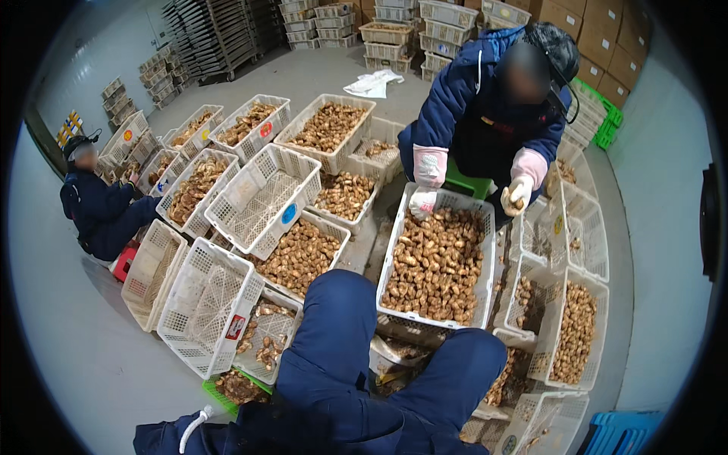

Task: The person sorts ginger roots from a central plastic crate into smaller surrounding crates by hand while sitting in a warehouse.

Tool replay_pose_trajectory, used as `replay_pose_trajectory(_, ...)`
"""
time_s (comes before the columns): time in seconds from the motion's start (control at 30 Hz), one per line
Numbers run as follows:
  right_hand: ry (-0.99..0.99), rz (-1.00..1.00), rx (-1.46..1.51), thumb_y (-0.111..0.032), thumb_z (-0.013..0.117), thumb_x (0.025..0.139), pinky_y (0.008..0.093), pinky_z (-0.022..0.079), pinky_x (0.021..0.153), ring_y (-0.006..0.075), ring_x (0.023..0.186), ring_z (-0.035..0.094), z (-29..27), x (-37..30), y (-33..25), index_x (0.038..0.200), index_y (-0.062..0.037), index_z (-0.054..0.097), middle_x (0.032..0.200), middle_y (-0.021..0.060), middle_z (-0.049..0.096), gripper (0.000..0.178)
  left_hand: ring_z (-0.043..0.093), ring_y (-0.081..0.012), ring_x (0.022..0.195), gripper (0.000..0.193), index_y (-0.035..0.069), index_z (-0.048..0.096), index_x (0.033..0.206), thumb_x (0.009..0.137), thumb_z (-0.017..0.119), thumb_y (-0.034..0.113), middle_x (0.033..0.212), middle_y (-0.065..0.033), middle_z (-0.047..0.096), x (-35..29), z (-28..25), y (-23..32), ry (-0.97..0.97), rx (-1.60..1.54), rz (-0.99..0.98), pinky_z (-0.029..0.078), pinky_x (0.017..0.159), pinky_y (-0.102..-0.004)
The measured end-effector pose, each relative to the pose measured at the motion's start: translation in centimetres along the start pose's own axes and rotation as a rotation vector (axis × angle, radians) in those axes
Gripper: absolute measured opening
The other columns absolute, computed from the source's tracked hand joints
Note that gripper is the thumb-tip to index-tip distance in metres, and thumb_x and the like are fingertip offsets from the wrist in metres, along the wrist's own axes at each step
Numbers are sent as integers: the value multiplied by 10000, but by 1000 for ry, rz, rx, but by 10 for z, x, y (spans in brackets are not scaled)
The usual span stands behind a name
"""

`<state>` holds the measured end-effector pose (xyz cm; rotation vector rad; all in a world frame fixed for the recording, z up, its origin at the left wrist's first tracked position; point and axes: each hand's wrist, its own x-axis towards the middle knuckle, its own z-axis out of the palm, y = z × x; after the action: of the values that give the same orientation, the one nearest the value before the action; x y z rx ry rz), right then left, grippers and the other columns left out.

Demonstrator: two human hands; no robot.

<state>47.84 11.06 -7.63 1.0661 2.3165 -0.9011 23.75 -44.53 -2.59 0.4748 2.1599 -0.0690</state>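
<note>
Neither of my hands shows. Part of a dark blue sleeve (171, 435) with a white cord lies at the lower left edge, and my knees reach up into the middle. Just past them stands a white plastic crate (385, 284) full of small brown and tan lumps (436, 265) that look like mushrooms. Across it a person (462, 98) in a dark blue jacket and white gloves leans in. One gloved hand (423, 202) of theirs rests at the crate's far left corner. Their other gloved hand (519, 193) holds a brown piece beyond its right rim.
An empty white crate (208, 307) tilts left of my knees, another (265, 197) behind it. Filled crates (326, 133) stand farther off, more (572, 334) to the right. A second person (102, 197) sits far left. Stacked crates, a rack (216, 38) and cardboard boxes (599, 38) line the back.
</note>
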Motion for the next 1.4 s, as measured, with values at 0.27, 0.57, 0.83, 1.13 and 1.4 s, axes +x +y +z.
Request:
replay_pose_trajectory(0.27, -92, 190, -45, -332, 531, 945, 383, 521, 920, 286, 1039, 669, 31, -17, 76, 1305, -62, 584, 1222, 135, 658, 453, 690, -352, 851, 254, 80, 708, 953, 906, 554, 277, 933, -167, 710, 8, -4, 4, 14, 41, -18, 551, 768, -460)
replay_pose_trajectory(0.57, -196, 338, -67, -357, 524, 934, 383, 530, 906, 289, 1027, 678, 59, -44, 117, 1297, -83, 595, 1220, 133, 662, 460, 684, -357, 821, 232, 86, 695, 940, 927, 549, 265, 903, -164, 704, 16, -7, -9, -48, 165, -43, 549, 752, -461)
replay_pose_trajectory(0.83, 624, -69, -517, -195, 666, 825, 440, 540, 700, 317, 797, 671, -79, -6, 58, 1177, -49, 599, 903, 154, 653, 387, 678, -358, 984, 402, 4, 620, 1262, 899, 643, 178, 1073, -217, 699, 68, -203, 119, 1197, -81, 378, 538, 856, -417)
replay_pose_trajectory(1.13, 263, -559, 1524, -329, 594, 1004, 309, 576, 735, 197, 877, 682, -125, 64, -154, 1420, 6, 431, 1230, 167, 635, 558, 650, -148, 1055, 586, 33, 507, 1391, 933, 689, 350, 1190, -138, 666, 82, -234, 386, 233, -529, 918, 515, 864, -275)
replay_pose_trajectory(1.4, 323, -657, 1236, -309, 487, 1052, 292, 533, 892, 170, 1051, 636, -73, 69, -166, 1419, 6, 469, 1217, 107, 630, 484, 654, -239, 1127, 497, 30, 558, 1358, 951, 652, 300, 1234, -164, 664, 121, -189, 375, 380, -560, 1029, 488, 973, -324)
